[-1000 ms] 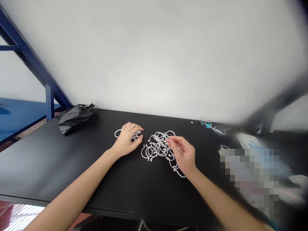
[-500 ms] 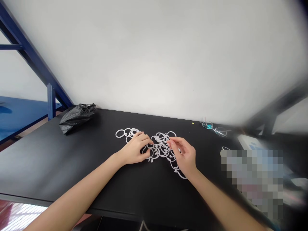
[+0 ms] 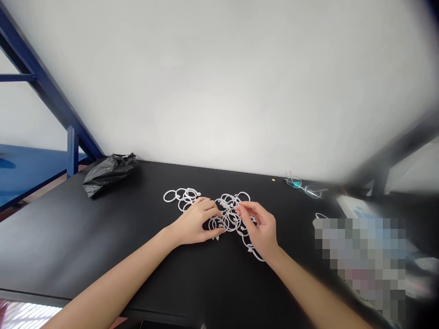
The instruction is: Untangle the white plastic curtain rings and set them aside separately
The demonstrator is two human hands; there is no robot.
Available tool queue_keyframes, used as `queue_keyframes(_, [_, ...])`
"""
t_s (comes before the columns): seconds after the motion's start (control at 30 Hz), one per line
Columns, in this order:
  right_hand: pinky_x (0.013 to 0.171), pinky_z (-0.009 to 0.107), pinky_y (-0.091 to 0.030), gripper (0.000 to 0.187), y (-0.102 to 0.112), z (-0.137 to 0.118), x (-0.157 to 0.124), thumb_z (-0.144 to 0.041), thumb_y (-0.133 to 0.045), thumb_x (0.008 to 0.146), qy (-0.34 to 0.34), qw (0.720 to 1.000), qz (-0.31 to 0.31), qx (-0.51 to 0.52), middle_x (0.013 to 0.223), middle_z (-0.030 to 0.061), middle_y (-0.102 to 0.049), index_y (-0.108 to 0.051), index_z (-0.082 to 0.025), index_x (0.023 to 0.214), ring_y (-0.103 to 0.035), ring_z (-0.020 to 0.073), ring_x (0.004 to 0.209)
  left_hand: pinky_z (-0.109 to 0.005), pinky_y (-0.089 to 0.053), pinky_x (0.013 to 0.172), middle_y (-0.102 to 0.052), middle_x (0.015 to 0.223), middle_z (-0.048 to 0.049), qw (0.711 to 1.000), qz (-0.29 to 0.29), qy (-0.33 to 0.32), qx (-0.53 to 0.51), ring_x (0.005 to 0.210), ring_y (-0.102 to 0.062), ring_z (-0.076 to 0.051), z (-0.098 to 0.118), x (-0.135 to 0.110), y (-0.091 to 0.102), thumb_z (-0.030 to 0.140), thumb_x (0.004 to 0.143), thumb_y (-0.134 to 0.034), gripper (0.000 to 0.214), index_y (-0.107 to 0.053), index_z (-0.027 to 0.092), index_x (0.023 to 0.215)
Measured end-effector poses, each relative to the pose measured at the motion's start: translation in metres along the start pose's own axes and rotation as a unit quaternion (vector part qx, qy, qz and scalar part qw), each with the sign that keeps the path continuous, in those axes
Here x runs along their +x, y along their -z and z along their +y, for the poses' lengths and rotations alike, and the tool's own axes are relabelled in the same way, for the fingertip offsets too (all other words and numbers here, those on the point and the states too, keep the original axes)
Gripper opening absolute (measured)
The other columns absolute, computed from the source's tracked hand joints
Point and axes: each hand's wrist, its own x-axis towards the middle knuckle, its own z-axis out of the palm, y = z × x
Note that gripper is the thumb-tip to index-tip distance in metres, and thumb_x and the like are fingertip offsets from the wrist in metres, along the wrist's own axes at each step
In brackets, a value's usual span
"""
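A tangled pile of white plastic rings with small clips [image 3: 232, 221] lies on the black tabletop [image 3: 192, 278]. My left hand [image 3: 199, 221] rests at the pile's left side, its thumb and fingers apart around some rings and touching them. Thumb and fingertips of my right hand [image 3: 259, 224] are pinched together on a ring at the pile's upper right. Other linked rings [image 3: 170, 196] reach out beyond my left hand to the upper left. A few more hang down beside my right wrist. Both hands hide part of the pile.
A crumpled black plastic bag [image 3: 109, 173] sits at the back left, near a blue metal frame [image 3: 72, 151]. Eyeglasses [image 3: 303, 188] lie at the back right beside a tiny yellow bit [image 3: 273, 180]. A white box [image 3: 353, 206] and a blurred-out item stand at the right. A white wall [image 3: 212, 91] rises behind.
My left thumb has moved right, onto the rings, and its fingers have shifted slightly right. My right hand stays pinched at the pile. The whole view has tilted up a little.
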Motion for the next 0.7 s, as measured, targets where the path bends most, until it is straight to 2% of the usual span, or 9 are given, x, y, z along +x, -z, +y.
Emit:
queue_keyframes(0.17, [0.072,0.034,-0.064,0.01,0.001,-0.002,0.0,-0.027,-0.061,0.091,0.002,1.0,0.002,-0.001,0.084,0.0049,-0.076,-0.069,-0.022,0.094,-0.073,0.0193,0.074,-0.037,-0.043,0.089,-0.065,0.086,-0.0041,1.0,0.004,-0.004,0.012,0.086,-0.059,-0.019,-0.004,0.0,-0.003,0.027,0.093,-0.058,0.011,-0.065,0.019,0.096])
queue_keyframes(0.4, [0.071,0.035,-0.063,0.01,0.001,-0.002,-0.001,-0.027,-0.061,0.092,0.002,1.0,0.002,0.001,0.084,0.0055,-0.075,-0.069,-0.022,0.093,-0.073,0.0204,0.074,-0.036,-0.045,0.082,-0.069,0.09,-0.0058,0.999,0.029,-0.022,0.018,0.085,-0.061,-0.019,-0.007,-0.001,-0.007,0.022,0.094,-0.054,0.012,-0.065,0.019,0.098])
queue_keyframes(0.57, [0.072,0.034,-0.062,0.01,0.003,-0.007,0.003,-0.022,-0.06,0.091,0.048,0.999,0.001,0.0,0.085,0.0046,-0.076,-0.069,-0.023,0.095,-0.073,0.021,0.074,-0.035,-0.046,0.078,-0.068,0.089,-0.0062,0.998,0.055,-0.024,0.03,0.083,-0.061,-0.019,-0.009,-0.001,-0.008,0.02,0.094,-0.055,0.012,-0.066,0.018,0.097])
queue_keyframes(0.63, [0.07,0.033,-0.061,0.01,0.003,-0.02,0.003,-0.019,-0.06,0.09,0.091,0.996,-0.023,0.002,0.085,0.0041,-0.075,-0.069,-0.022,0.095,-0.072,0.02,0.074,-0.035,-0.046,0.077,-0.067,0.088,-0.006,0.997,0.072,-0.025,0.031,0.082,-0.06,-0.019,-0.01,-0.001,-0.009,0.019,0.093,-0.055,0.011,-0.066,0.018,0.097])
queue_keyframes(0.7, [0.069,0.03,-0.059,0.01,0.0,-0.04,-0.001,-0.019,-0.059,0.09,0.111,0.99,-0.091,0.014,0.082,0.0035,-0.074,-0.069,-0.021,0.093,-0.071,0.0178,0.072,-0.035,-0.047,0.076,-0.067,0.087,-0.0057,0.995,0.085,-0.031,0.03,0.081,-0.06,-0.019,-0.01,-0.001,-0.009,0.018,0.093,-0.055,0.011,-0.066,0.018,0.096])
